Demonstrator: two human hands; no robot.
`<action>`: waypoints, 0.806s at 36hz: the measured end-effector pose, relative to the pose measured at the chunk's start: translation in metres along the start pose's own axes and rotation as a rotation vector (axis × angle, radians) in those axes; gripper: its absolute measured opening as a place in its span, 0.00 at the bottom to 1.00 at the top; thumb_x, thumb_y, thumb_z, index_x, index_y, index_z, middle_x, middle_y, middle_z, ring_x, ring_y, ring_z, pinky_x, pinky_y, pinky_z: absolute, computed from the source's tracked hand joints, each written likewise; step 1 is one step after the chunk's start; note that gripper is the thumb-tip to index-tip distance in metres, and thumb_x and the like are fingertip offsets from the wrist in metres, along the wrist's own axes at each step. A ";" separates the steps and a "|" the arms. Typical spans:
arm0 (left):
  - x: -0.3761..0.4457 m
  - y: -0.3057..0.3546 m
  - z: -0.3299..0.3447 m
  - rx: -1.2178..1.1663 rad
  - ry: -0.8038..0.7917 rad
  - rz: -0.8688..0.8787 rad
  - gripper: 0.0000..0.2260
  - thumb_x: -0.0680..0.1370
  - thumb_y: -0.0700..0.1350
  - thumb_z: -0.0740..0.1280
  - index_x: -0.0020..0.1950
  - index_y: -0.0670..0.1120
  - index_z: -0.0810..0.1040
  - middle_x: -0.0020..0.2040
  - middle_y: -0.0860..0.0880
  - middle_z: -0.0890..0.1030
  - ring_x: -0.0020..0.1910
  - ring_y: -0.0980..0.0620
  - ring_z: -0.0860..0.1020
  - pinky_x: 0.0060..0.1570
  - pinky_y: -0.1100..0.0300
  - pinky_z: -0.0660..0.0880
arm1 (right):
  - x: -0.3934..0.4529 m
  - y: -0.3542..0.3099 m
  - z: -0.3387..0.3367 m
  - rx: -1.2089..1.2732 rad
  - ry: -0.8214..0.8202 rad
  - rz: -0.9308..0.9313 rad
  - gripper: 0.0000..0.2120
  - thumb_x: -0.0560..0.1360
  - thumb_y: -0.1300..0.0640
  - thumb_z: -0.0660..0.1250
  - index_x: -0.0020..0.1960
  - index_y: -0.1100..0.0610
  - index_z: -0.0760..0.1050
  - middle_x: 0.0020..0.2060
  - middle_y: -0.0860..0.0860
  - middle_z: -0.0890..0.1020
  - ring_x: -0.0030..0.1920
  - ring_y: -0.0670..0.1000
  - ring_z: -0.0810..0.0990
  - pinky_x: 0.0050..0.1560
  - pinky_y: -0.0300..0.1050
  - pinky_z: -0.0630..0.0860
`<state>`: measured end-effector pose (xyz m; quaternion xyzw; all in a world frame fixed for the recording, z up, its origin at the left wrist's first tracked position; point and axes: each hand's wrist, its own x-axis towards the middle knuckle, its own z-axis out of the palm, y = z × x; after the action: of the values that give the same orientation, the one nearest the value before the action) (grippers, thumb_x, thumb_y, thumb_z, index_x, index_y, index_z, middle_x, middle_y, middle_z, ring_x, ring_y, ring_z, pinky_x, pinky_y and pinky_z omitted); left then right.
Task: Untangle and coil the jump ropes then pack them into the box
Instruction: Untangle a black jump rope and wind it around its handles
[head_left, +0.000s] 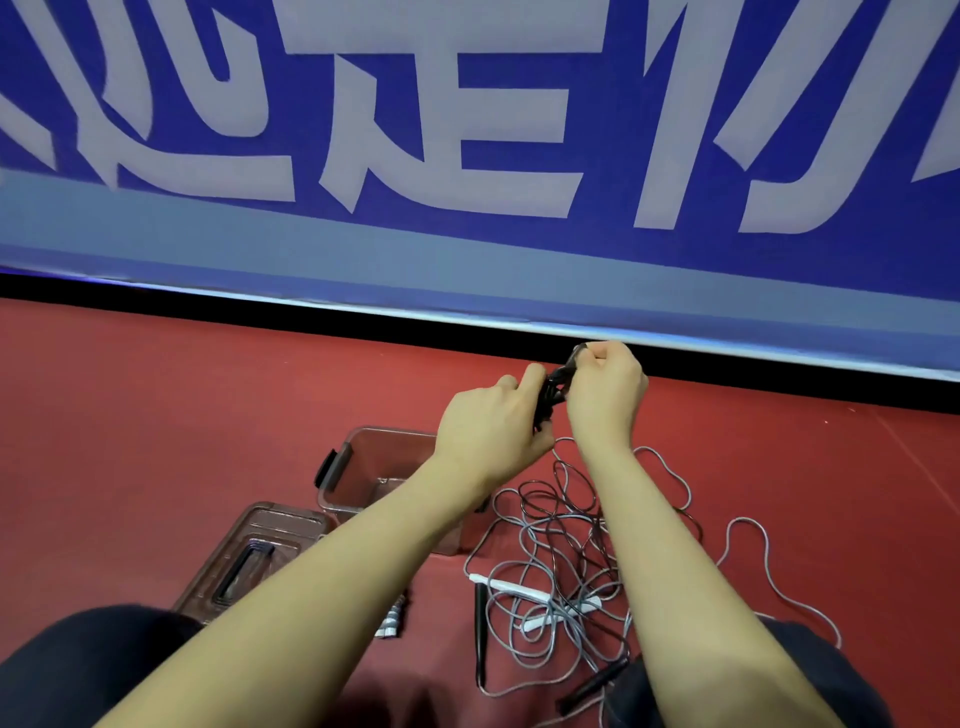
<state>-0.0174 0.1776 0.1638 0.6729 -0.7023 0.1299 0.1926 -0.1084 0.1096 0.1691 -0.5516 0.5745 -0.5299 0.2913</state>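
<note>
Both hands are up at center frame, the left hand (485, 421) and right hand (605, 389) pinching a small black rope bundle (551, 395) between them. The open box (363, 467) sits just lower left, nearer the left hand; the tangled ropes (566, 545) lie below.

red floor (208, 405), blue banner (519, 249) w/ white chars, grey ropes (670, 475), clear-brown box (358, 467)
</note>
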 end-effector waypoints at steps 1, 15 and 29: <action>-0.001 0.000 -0.002 0.007 -0.003 0.005 0.13 0.74 0.49 0.63 0.54 0.44 0.70 0.39 0.45 0.77 0.34 0.38 0.78 0.28 0.57 0.61 | 0.000 0.001 0.002 0.014 -0.005 0.022 0.08 0.74 0.66 0.59 0.39 0.59 0.74 0.38 0.57 0.79 0.42 0.57 0.74 0.39 0.43 0.64; -0.050 -0.058 0.030 -0.231 -0.196 -0.234 0.14 0.80 0.55 0.56 0.61 0.49 0.64 0.52 0.47 0.77 0.51 0.41 0.77 0.42 0.53 0.69 | -0.027 0.027 0.054 -0.033 -0.418 -0.066 0.08 0.73 0.66 0.62 0.41 0.56 0.75 0.30 0.52 0.80 0.29 0.53 0.81 0.28 0.42 0.75; -0.124 -0.160 0.108 -0.742 -0.192 -0.804 0.13 0.76 0.52 0.67 0.57 0.51 0.69 0.46 0.53 0.80 0.46 0.51 0.78 0.43 0.61 0.69 | -0.103 0.110 0.165 -0.043 -0.930 0.233 0.11 0.79 0.68 0.57 0.45 0.55 0.74 0.42 0.53 0.79 0.38 0.50 0.80 0.40 0.41 0.76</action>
<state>0.1341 0.2316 -0.0001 0.7839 -0.4031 -0.2719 0.3862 0.0307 0.1408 -0.0040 -0.6680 0.4520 -0.1787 0.5635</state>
